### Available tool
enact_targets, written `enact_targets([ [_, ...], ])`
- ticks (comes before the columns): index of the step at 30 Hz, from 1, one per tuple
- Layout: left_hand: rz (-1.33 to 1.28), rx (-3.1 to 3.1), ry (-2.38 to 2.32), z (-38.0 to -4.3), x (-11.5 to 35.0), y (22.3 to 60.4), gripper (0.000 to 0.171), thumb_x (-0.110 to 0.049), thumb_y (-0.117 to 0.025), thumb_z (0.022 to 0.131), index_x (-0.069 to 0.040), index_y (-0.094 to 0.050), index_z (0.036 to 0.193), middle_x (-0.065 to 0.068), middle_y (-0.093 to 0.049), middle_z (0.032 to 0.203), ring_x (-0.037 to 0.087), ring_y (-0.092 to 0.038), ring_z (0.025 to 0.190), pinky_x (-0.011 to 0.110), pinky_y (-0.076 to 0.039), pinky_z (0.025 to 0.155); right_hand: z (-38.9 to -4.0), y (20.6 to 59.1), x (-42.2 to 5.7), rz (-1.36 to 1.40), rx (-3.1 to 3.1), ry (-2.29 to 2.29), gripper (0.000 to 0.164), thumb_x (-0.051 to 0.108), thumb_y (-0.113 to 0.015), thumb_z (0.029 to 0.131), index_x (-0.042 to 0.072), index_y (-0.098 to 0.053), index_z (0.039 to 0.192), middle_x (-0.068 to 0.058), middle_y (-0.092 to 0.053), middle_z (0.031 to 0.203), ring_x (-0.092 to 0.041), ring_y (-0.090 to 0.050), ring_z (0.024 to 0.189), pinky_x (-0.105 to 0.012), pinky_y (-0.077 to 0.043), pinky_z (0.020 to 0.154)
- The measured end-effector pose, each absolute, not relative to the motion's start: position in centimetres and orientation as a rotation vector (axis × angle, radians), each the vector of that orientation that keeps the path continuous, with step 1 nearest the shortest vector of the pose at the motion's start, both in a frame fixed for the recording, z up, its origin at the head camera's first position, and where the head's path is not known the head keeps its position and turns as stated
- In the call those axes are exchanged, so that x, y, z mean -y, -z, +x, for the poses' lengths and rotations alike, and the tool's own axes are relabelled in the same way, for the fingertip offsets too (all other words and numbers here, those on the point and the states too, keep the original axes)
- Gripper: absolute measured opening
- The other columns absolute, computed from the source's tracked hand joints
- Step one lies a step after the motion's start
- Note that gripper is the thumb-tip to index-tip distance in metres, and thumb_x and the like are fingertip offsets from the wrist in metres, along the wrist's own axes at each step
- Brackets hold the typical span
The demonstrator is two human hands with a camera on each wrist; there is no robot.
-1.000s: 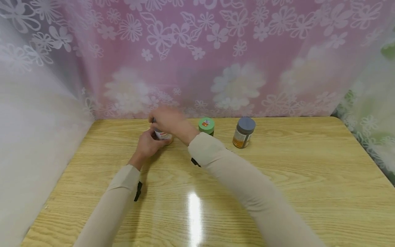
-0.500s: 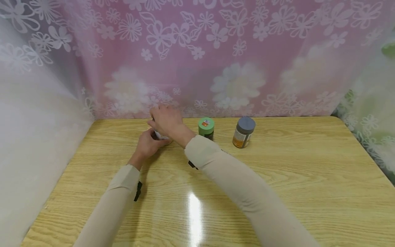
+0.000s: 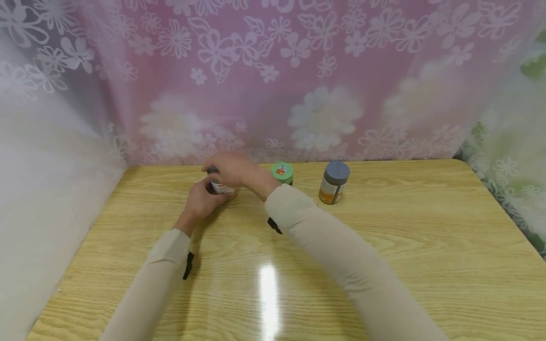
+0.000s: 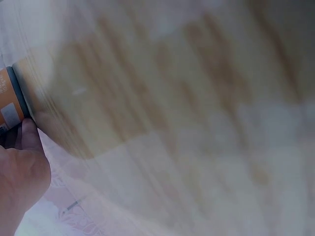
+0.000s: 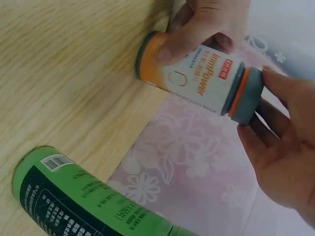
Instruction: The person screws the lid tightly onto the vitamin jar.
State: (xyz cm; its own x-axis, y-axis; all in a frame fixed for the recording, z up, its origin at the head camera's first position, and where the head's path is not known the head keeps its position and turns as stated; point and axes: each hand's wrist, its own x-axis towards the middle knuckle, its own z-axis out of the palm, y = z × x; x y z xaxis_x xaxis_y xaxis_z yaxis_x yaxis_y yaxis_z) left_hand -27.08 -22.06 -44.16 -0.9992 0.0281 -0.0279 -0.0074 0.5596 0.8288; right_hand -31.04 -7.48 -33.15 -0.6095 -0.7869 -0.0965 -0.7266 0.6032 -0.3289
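A white and orange supplement bottle (image 5: 197, 78) stands upright at the back left of the table, with a grey-green lid (image 5: 250, 96) on top. My left hand (image 3: 200, 199) grips its body low down, the thumb across the label. My right hand (image 3: 234, 169) holds the lid between thumb and fingers from above. An orange band shows between lid and collar in the right wrist view. In the left wrist view, only the bottle's lower part (image 4: 9, 105) and part of the left hand (image 4: 24, 172) appear.
Right of the hands stands a green-lidded bottle (image 3: 282, 171), partly covered by the right forearm. Farther right is a grey-lidded bottle (image 3: 334, 182) with an orange label. A pink floral curtain (image 3: 264, 94) hangs behind the wooden table (image 3: 405, 237).
My right hand has turned over the lid and swung back, so the lid's edge shows again. The left hand keeps its hold on the bottle. The head view has shifted slightly.
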Motion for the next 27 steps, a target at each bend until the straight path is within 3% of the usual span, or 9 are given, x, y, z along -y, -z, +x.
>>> enact_targets([
  [8,-0.03,-2.72,-1.432,-27.1,22.0,44.3,0.06,-0.04,-0.076,0.082,-0.003,-0.054,0.124,0.012,-0.059,0.105,0.025,-0.057,0.089,0.035,-0.048,0.073,-30.1,34.6,8.5,-1.021,-2.929,0.442,0.036,0.044,-0.056,0.095,0.022,-0.064,0.122,0.006,-0.064,0.111,-0.009,-0.059,0.085,-0.024,-0.047,0.067],
  [11,-0.007,-2.732,-1.421,-27.2,22.1,44.3,0.061,-0.039,-0.075,0.083,-0.003,-0.053,0.126,0.014,-0.059,0.103,0.025,-0.055,0.087,0.035,-0.046,0.072,-30.1,35.0,8.7,-0.969,-2.973,0.504,0.036,0.045,-0.055,0.095,0.019,-0.063,0.118,0.004,-0.06,0.109,-0.011,-0.056,0.089,-0.024,-0.046,0.071],
  [14,0.017,-2.711,-1.452,-27.3,22.2,44.3,0.068,-0.039,-0.075,0.083,-0.003,-0.048,0.134,0.015,-0.058,0.112,0.027,-0.056,0.096,0.038,-0.048,0.079,-30.0,35.3,8.9,-0.929,-3.02,0.441,0.038,0.049,-0.051,0.096,0.02,-0.059,0.119,0.002,-0.056,0.112,-0.014,-0.052,0.097,-0.026,-0.045,0.078],
  [18,0.038,-2.696,-1.484,-27.3,22.2,44.3,0.071,-0.04,-0.075,0.082,-0.004,-0.047,0.137,0.013,-0.057,0.117,0.026,-0.056,0.1,0.038,-0.048,0.082,-30.2,35.3,8.9,-0.93,-3.021,0.328,0.049,0.056,-0.043,0.096,0.021,-0.053,0.13,-0.001,-0.051,0.126,-0.019,-0.048,0.115,-0.031,-0.043,0.093],
  [21,0.054,-2.71,-1.478,-27.2,22.2,44.3,0.062,-0.038,-0.075,0.083,-0.005,-0.052,0.129,0.011,-0.059,0.109,0.025,-0.057,0.092,0.036,-0.048,0.075,-30.6,35.1,8.6,-1.038,-2.924,0.35,0.055,0.057,-0.04,0.097,0.023,-0.045,0.141,-0.002,-0.043,0.141,-0.019,-0.04,0.129,-0.033,-0.035,0.103],
  [24,0.044,-2.718,-1.462,-27.1,22.1,44.2,0.05,-0.037,-0.075,0.084,-0.006,-0.057,0.118,0.011,-0.06,0.097,0.024,-0.058,0.083,0.035,-0.048,0.068,-31.2,34.4,7.9,-1.223,-2.737,0.358,0.052,0.046,-0.045,0.099,0.024,-0.039,0.146,0.0,-0.034,0.15,-0.016,-0.03,0.137,-0.032,-0.026,0.109],
  [27,0.024,-2.71,-1.472,-27.0,22.0,44.2,0.046,-0.034,-0.075,0.084,-0.006,-0.057,0.116,0.012,-0.062,0.095,0.024,-0.059,0.081,0.035,-0.049,0.067,-31.7,33.8,7.1,-1.338,-2.565,0.35,0.046,0.03,-0.051,0.1,0.02,-0.042,0.145,-0.001,-0.034,0.15,-0.015,-0.031,0.137,-0.029,-0.028,0.108],
])
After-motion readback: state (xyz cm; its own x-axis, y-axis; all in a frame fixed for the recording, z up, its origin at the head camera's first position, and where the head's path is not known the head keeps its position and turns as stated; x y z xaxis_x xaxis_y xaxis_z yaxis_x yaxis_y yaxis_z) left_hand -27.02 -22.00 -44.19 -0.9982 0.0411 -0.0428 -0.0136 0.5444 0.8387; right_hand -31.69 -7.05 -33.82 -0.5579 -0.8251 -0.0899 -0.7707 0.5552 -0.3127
